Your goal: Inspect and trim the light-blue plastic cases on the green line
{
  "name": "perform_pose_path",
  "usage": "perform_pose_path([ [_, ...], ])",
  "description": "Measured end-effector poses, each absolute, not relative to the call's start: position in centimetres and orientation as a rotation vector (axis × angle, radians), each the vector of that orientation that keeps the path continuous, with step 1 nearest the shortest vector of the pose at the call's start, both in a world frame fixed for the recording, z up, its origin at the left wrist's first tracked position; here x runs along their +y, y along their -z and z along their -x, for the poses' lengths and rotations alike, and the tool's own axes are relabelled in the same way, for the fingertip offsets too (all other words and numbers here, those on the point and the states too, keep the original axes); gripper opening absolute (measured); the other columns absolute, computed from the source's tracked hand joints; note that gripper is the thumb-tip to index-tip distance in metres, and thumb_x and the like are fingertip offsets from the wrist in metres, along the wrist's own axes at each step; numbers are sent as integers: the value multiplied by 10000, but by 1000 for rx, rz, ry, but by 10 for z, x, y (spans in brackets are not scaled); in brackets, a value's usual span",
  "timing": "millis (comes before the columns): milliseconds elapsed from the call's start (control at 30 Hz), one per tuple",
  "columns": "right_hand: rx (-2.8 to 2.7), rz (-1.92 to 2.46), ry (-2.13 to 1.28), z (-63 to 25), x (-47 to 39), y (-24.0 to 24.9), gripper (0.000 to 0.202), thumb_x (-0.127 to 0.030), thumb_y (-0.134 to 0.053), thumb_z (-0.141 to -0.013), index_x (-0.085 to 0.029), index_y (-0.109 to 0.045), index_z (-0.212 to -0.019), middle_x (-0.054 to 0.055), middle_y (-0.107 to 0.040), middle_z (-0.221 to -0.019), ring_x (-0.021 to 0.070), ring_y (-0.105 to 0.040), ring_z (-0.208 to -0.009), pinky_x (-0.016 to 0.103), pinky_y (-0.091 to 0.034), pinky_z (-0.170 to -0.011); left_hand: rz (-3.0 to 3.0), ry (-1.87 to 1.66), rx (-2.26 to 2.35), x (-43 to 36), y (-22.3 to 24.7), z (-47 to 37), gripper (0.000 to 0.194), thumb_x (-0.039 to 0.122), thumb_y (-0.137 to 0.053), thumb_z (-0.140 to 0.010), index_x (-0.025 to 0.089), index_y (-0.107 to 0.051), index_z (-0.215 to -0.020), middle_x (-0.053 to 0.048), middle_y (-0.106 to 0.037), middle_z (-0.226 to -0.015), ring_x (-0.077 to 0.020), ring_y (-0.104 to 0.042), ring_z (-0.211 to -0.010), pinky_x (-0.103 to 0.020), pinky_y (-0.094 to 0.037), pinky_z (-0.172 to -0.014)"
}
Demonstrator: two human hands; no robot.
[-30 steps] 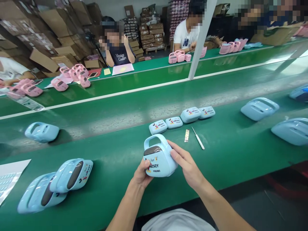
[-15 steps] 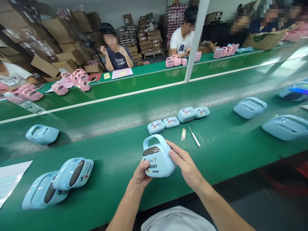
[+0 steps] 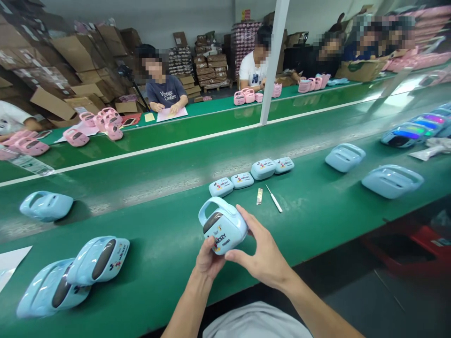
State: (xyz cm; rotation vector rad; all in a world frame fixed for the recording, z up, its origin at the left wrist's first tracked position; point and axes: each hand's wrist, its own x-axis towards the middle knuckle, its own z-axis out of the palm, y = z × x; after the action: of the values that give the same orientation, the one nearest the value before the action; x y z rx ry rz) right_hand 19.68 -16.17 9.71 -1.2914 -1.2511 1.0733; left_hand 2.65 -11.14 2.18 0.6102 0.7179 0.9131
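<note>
A light blue case (image 3: 230, 230) with a carry handle, dark window and Mickey print is held above the green bench, tilted to one side. My left hand (image 3: 207, 260) grips its lower left corner, thumb on the printed front. Around its right side is my right hand (image 3: 266, 256), fingers on the upper right edge and thumb at the lower front corner. Just beyond lie a thin white-handled pick-like tool (image 3: 275, 199) and a small pale strip (image 3: 260, 196). A row of several small blue printed pieces (image 3: 242, 180) sits behind them.
Two overlapping blue cases (image 3: 100, 260) lie at left, near a single blue case (image 3: 45, 205). More blue cases (image 3: 392, 180) are at right, beside lit ones (image 3: 405, 134). Across the green belt, several people sit with pink cases (image 3: 75, 137). A post (image 3: 273, 65) rises there.
The case has tilted in my hands. My right thumb has moved from its side down to its lower front corner. A person opposite has lowered both hands to the paper.
</note>
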Motion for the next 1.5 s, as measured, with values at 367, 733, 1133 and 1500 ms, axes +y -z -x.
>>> perform_pose_path([
  [367,-1934,1106,-1006,-235,-117,-59,891,-65,-835,-583,-208,-579,-1424,138,-601,-1452,321,-542,-1366,467,-427,-1164,-2189,-543,1009,-81,-74,-13,967,421,-930,-613,340,-491,-1470,-97,-560,-1502,-378,-500,-1396,-545,-396,-1160],
  [733,-1446,2001,-591,-309,-68,-24,199,-260,-605,-912,-183,-770,-993,103,-786,-958,257,-736,-868,398,-558,-845,-2436,-343,1298,-84,-79,-45,742,375,-854,-708,289,-576,-1390,-78,-676,-1266,-290,-703,-1043,-392,-583,-811],
  [1133,-1541,2068,-651,-299,-49,-9,292,-141,-647,-835,-230,-741,-1097,58,-749,-924,256,-686,-921,351,-502,-823,-2389,-290,1170,-68,-79,-56,841,648,-821,-674,289,-555,-1387,-66,-683,-1350,-298,-660,-1192,-447,-469,-1086],
  [1500,-1107,1127,-1170,-270,-120,-42,132,-364,-772,-856,-244,-729,-891,10,-734,-857,154,-702,-662,303,-608,-637,-2444,-134,1216,-64,-82,-62,720,559,-782,-767,364,-550,-1421,-20,-672,-1359,-272,-674,-1145,-361,-537,-910],
])
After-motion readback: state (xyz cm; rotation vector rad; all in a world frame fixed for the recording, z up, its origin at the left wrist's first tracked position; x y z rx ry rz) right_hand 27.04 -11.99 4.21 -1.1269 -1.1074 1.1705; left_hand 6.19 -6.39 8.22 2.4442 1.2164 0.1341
